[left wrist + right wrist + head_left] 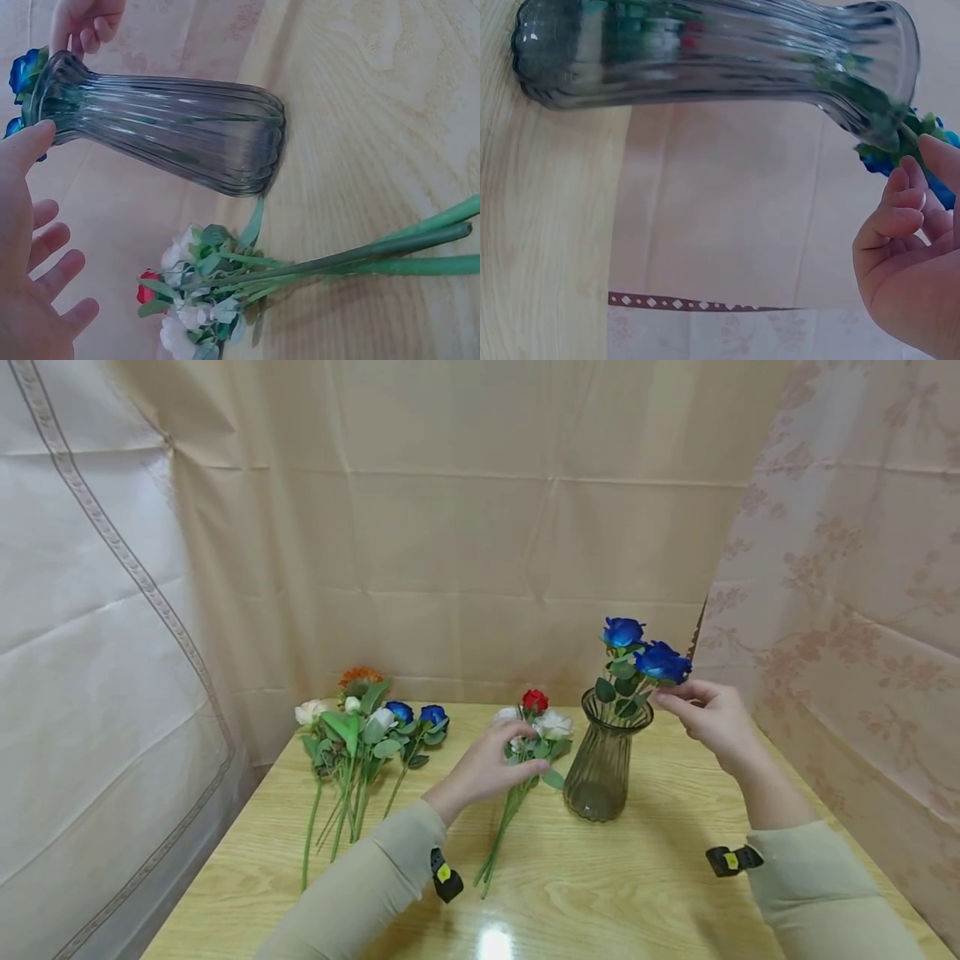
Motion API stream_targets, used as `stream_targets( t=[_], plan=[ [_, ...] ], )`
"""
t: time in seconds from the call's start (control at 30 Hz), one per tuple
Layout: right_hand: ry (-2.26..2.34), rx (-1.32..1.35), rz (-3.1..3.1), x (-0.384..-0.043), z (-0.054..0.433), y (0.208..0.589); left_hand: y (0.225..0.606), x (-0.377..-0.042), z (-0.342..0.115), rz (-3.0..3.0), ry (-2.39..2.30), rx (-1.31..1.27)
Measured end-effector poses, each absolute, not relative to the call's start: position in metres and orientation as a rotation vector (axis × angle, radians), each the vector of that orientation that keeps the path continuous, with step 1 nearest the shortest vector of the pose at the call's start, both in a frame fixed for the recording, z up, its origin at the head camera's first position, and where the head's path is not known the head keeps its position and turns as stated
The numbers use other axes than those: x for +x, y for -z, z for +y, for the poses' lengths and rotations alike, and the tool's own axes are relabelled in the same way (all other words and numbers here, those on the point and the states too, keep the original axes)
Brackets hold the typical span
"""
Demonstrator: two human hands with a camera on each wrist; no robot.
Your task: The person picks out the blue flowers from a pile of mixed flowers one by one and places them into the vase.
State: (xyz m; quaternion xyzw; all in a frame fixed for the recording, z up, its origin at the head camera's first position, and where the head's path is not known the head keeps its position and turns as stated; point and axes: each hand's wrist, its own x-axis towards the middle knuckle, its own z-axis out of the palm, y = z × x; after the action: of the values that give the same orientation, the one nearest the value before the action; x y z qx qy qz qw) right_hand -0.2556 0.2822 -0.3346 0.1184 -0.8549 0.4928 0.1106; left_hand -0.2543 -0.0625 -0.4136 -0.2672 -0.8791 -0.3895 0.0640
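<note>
A ribbed smoky glass vase (597, 777) stands upright on the table, with two blue roses at its mouth. My right hand (708, 718) is at the right of the rim, where thumb and forefinger pinch the lower blue rose (663, 662) by its stem, just under the bloom. The other blue rose (622, 632) leans above it on the left. Left of the vase, my left hand (491, 764) has its fingers spread loosely and holds nothing. It hovers over a small bunch of red and white flowers (202, 292); whether it touches them I cannot tell.
On the table's left lies a larger group of flowers: an orange bloom (361, 676), white blooms (311, 712) and two more blue roses (433, 716), stems toward me. A beige curtain (465, 543) hangs behind the wooden table (570, 893), with patterned cloth (862, 568) at right.
</note>
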Motion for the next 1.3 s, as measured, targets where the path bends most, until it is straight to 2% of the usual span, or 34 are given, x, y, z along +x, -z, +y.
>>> stream_targets(
  t=[0.33, 0.73, 1.1, 1.3],
  plan=[
    [-1.345, 0.3, -2.504, -0.245, 0.301, 0.325, 0.408, -0.256, -0.07, -2.615, 1.184, -0.834],
    [-1.448, 0.268, -2.334, -0.239, 0.306, 0.324, 0.4, -0.252, -0.074, -2.549, 1.199, -0.873],
    [-1.8, 0.493, -2.101, -0.241, 0.309, 0.343, 0.401, -0.249, -0.076, -2.563, 1.195, -0.871],
    [-1.766, 0.642, -2.119, -0.242, 0.305, 0.355, 0.404, -0.248, -0.078, -2.571, 1.21, -0.866]
  ],
)
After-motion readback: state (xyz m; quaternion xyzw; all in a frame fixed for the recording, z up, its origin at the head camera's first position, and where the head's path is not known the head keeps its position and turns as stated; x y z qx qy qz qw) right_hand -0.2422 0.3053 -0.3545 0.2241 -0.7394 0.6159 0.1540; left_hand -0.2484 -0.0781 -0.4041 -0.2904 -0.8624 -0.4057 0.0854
